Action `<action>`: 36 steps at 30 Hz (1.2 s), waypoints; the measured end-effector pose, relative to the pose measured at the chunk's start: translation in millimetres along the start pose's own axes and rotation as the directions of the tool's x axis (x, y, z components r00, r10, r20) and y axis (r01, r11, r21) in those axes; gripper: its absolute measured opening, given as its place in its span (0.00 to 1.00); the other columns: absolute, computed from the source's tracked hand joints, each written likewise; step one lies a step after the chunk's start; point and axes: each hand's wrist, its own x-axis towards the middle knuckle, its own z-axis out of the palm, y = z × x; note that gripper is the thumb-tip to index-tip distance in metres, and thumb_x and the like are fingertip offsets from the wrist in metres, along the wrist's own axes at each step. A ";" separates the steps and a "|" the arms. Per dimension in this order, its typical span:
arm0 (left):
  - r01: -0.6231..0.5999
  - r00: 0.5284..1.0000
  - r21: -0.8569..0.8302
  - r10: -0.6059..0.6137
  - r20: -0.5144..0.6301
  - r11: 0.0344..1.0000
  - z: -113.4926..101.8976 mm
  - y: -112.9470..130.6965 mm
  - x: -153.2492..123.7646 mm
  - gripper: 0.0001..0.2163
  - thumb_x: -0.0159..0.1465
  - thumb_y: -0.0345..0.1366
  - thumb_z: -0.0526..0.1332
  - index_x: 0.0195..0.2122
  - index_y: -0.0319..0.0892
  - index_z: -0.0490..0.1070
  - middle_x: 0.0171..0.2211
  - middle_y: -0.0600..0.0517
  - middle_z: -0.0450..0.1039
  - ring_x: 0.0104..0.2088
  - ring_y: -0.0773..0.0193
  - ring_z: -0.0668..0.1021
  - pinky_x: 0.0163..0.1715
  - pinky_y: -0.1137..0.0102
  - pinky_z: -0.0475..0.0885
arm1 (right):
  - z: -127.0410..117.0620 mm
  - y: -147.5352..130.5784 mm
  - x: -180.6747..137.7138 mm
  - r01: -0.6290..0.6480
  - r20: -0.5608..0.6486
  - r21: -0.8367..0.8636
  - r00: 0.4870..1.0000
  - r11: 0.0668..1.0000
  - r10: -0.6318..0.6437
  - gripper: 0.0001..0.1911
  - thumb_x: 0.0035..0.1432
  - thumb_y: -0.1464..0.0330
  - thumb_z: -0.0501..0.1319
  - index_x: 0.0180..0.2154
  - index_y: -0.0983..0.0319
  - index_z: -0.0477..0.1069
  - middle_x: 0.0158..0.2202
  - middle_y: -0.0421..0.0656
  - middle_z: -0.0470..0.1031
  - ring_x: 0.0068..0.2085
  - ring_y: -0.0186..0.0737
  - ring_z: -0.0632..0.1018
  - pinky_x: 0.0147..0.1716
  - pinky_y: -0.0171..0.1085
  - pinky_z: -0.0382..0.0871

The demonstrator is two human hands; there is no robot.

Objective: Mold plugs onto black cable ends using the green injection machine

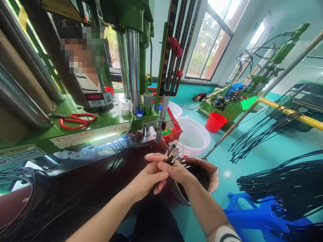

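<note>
In front of me, my two hands meet around a bunch of thin black cables (172,157) whose ends have silvery tips pointing up. My right hand (176,170) is closed round the bunch, thumb across its near side. Pressed against it, my left hand (150,175) cups the bunch from the left, its index finger fairly straight and the others curled. The lower part of the bunch is hidden by the hands. Just beneath and right, a paper-lined bin (213,174) contains more black cables.
A green press (136,116) stands ahead, red-handled scissors (77,121) on its ledge and cables over its edge. A person (88,80) is behind it. Right are a white tub (194,134), a red bucket (216,122), a blue stool (254,215) under piled cables and a yellow pole (292,111).
</note>
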 end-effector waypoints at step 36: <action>-0.249 0.744 0.070 0.237 -0.625 0.966 -23.5 -47.1 -8.2 0.10 0.52 0.40 0.63 0.27 0.37 0.70 0.16 0.56 0.66 0.15 0.72 0.66 0.15 0.76 0.61 | 8.0 45.4 14.2 0.004 -0.410 0.063 0.912 0.998 0.023 0.03 0.45 0.72 0.65 0.27 0.61 0.73 0.26 0.37 0.72 0.24 0.29 0.68 0.27 0.31 0.63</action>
